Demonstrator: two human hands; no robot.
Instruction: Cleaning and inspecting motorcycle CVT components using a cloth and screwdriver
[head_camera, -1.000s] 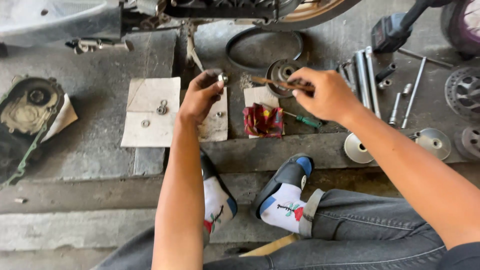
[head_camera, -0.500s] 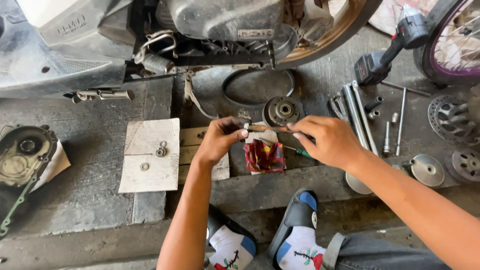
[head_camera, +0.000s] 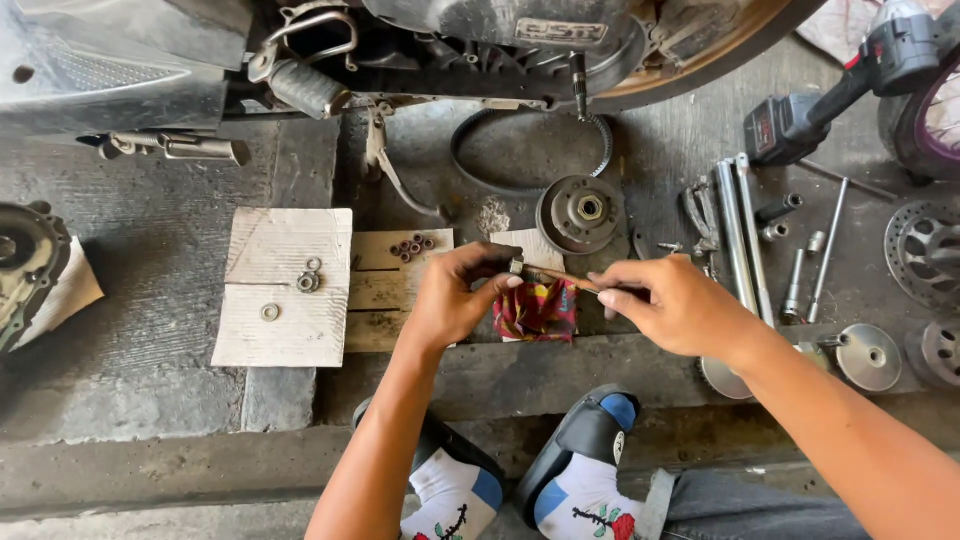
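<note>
Left hand (head_camera: 455, 300): thumb and forefinger are pinched on a small metal roller (head_camera: 516, 266), held at the fingertips with the remaining fingers curled beneath. Right hand (head_camera: 680, 305): fingers are closed around the handle end of a thin tool (head_camera: 560, 276), a slender shaft with a brownish tone, whose far tip meets the roller at the left fingertips. Whether the tip sits inside the piece or only against it cannot be told.

Handling assessment: the roller appears small, rigid and light for the hand, likely greasy and so prone to slipping; a pinch across its sides seems the sound hold. The tool looks stiff and light, best held near its rear end, as it is.

Position: both items are held in the air above the concrete ledge (head_camera: 560, 365), directly over a red patterned rag (head_camera: 540, 312) lying there.

Surroundings: a cluster of similar small rollers (head_camera: 411, 245) rests on a wooden board (head_camera: 385, 290) just beside the left hand. Washers (head_camera: 308, 280) lie on a cardboard sheet (head_camera: 280, 320) further left. A round clutch part (head_camera: 580, 212) and a drive belt (head_camera: 530, 150) lie beyond the hands, under the scooter (head_camera: 480, 40). Long sockets and bars (head_camera: 745, 240) lie to the right, with a power tool (head_camera: 830, 95) beyond them.
</note>
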